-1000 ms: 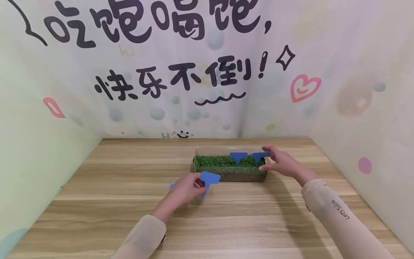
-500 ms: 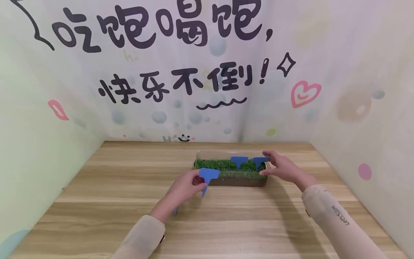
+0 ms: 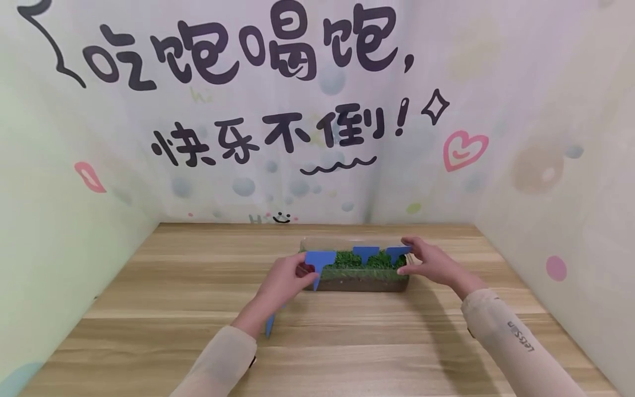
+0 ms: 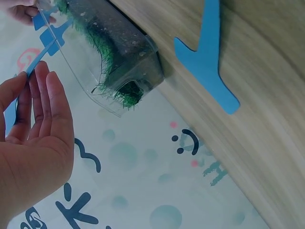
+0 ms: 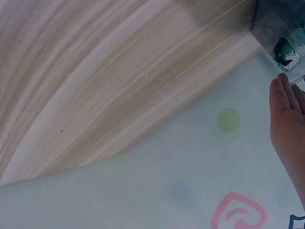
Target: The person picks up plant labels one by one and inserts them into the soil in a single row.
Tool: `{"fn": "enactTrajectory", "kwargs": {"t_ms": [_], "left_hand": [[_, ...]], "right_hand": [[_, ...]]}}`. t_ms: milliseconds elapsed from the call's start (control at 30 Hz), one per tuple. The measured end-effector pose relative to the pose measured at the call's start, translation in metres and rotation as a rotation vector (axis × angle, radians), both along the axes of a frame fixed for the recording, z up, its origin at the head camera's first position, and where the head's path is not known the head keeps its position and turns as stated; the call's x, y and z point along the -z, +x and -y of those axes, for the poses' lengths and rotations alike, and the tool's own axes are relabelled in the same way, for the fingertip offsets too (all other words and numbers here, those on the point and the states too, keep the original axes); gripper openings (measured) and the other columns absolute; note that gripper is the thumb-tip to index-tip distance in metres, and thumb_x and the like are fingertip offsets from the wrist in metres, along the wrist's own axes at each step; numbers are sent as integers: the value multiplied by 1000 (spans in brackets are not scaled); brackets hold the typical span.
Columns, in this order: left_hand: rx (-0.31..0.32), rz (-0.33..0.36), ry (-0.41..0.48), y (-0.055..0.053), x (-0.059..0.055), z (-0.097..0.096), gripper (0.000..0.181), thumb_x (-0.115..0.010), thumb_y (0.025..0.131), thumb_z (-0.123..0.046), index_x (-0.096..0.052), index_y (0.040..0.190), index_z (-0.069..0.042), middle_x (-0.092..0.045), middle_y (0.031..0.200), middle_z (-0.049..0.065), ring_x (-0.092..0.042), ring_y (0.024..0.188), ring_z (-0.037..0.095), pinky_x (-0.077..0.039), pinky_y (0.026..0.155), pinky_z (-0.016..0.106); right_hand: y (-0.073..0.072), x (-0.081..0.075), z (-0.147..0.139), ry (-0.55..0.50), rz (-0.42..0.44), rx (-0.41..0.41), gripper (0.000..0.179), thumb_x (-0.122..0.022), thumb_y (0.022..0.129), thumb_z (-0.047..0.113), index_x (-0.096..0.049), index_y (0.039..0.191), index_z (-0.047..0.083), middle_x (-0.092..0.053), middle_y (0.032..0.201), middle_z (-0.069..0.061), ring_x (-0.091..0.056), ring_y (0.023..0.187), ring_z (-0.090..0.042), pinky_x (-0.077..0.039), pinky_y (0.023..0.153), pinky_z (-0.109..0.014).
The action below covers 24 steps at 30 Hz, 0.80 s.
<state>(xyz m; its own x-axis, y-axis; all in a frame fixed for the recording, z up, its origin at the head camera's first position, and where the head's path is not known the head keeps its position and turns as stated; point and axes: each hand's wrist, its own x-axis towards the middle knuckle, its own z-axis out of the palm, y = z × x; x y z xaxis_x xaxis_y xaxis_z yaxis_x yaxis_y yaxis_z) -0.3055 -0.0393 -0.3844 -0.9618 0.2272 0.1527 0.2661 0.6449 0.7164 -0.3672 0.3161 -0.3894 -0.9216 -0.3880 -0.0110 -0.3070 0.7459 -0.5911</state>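
Note:
My left hand (image 3: 285,278) pinches a blue T-shaped plant label (image 3: 320,257) between thumb and fingers, its pointed stem downward. In the head view the label overlaps the left front of a clear plastic box (image 3: 367,285) of artificial grass (image 3: 344,259) over a dark layer. Two similar labels, a middle one (image 3: 366,252) and one at the right end (image 3: 397,253), stand in the grass. At that end my right hand (image 3: 434,266) holds the box, thumb in front and fingers behind. Another blue label (image 4: 205,62) lies on the table, partly hidden by the left forearm in the head view.
The wood-grain table (image 3: 188,286) meets a printed cloth backdrop (image 3: 223,187) close behind the box. Pale panels, one on the left (image 3: 59,237) and one on the right (image 3: 570,215), flank the table.
My left hand has carried its label forward to the box's left front, turning it more upright. The loose label on the table has come further into view. My right hand stays on the box's end.

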Motion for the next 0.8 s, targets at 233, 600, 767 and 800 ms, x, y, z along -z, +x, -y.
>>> {"fn": "enactTrajectory", "kwargs": {"t_ms": [233,600,767,800], "left_hand": [[6,-36,17,-1,-2,-2,11,-70,94,-22,-65,90,-13,-71,91,2,-68,83,16,-56,70,30],[5,-61,45,-4,-4,-5,12,-70,94,-18,-63,86,-11,-71,88,4,-65,80,14,-53,68,27],[-27,-65,46,-8,-2,-6,12,-70,94,-19,-65,87,-11,-72,87,4,-66,80,15,-54,70,29],[-31,-68,43,-9,-2,-7,13,-70,94,-20,-64,86,-11,-71,87,4,-66,80,15,-54,70,29]], "right_hand": [[1,-1,1,6,-6,-5,88,-73,91,35,-25,153,-5,-29,158,-29,-35,142,-50,-35,112,-62],[2,0,-1,-3,-3,2,90,-74,90,38,-26,153,-4,-31,158,-28,-35,142,-50,-36,111,-62],[2,1,-1,-10,-6,-5,88,-73,90,37,-26,153,-3,-30,158,-28,-35,141,-51,-36,111,-62],[2,1,-2,-12,-6,-2,88,-73,90,36,-26,153,-3,-30,158,-28,-35,141,-51,-36,111,-62]]}}
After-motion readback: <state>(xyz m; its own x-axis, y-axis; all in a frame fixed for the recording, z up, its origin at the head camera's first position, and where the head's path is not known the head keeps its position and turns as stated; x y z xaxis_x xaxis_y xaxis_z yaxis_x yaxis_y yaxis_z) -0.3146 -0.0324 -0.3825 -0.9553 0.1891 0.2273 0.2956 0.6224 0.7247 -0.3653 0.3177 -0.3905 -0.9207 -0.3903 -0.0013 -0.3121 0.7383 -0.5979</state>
